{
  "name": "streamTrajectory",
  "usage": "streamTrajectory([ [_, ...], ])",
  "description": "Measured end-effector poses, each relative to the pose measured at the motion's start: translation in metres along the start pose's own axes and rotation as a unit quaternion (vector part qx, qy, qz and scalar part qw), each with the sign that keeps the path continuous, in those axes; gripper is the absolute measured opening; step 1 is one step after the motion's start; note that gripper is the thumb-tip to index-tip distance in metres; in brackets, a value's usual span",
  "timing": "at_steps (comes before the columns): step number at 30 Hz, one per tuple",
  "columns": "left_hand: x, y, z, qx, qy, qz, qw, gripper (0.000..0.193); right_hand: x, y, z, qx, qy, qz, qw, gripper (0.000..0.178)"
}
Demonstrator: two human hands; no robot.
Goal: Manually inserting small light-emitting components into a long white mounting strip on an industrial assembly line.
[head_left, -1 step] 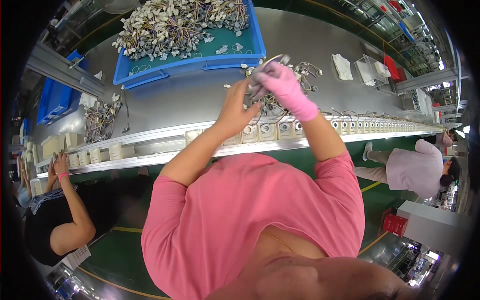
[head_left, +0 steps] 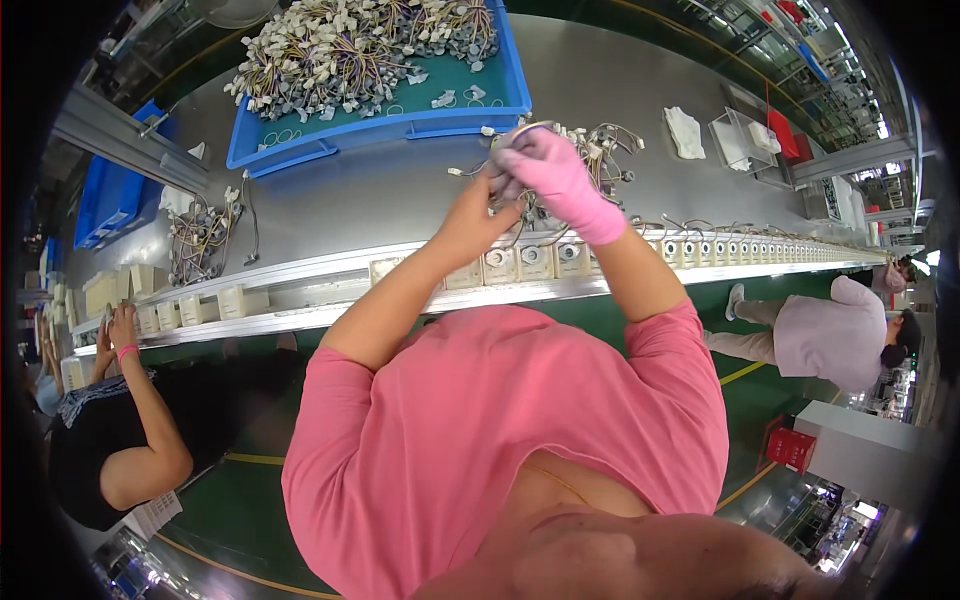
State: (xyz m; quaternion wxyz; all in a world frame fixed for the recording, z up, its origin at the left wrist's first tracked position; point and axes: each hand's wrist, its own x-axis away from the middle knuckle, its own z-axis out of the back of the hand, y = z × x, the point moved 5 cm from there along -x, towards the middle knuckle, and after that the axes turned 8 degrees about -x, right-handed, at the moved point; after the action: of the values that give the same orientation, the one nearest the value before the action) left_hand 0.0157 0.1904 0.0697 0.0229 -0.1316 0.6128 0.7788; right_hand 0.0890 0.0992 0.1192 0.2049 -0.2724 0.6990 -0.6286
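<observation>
My left hand (head_left: pixel 470 220), bare, is closed with its fingertips against the gloved fingers; what it pinches is hidden. My right hand (head_left: pixel 555 180) wears a pink glove with grey fingertips and is closed on a wire lead (head_left: pixel 538 126), whose loop arches above the knuckles. Both hands meet over the bench, just beyond the rail. Behind and beneath them lies a loose pile of wire leads (head_left: pixel 607 150) with grey and white ends. Along the rail near my forearms runs a row of cream block-shaped holders (head_left: pixel 535 262) with round dark-centred openings.
A blue tray (head_left: pixel 430 128) heaped with wired connectors stands at the back left. Another bunch of leads (head_left: pixel 200 240) lies left on the metal bench (head_left: pixel 340 200). A white cloth (head_left: pixel 684 134) lies right. A co-worker's hand (head_left: pixel 122 325) is at the rail's left end; another person (head_left: pixel 830 335) stands right.
My right hand has shifted slightly left and down, closer to my left hand, and the wire loop has moved with it. My left hand has barely moved.
</observation>
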Motion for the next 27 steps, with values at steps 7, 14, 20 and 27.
streamTrajectory([
  [7,0.017,-0.052,0.004,0.282,-0.137,0.275,0.909,0.034,-0.003,0.030,-0.002,0.198,0.024,0.085,0.976,0.030],
  [14,0.016,-0.057,0.007,0.430,-0.001,0.304,0.850,0.040,0.033,0.061,-0.048,0.438,-0.015,0.123,0.890,0.034],
  [20,0.018,-0.081,0.022,0.298,-0.039,0.312,0.901,0.030,0.031,0.061,-0.039,0.311,-0.014,0.083,0.947,0.033],
  [27,0.030,-0.078,0.028,0.372,-0.100,0.325,0.864,0.031,0.042,0.054,-0.047,0.274,-0.044,0.138,0.951,0.035],
])
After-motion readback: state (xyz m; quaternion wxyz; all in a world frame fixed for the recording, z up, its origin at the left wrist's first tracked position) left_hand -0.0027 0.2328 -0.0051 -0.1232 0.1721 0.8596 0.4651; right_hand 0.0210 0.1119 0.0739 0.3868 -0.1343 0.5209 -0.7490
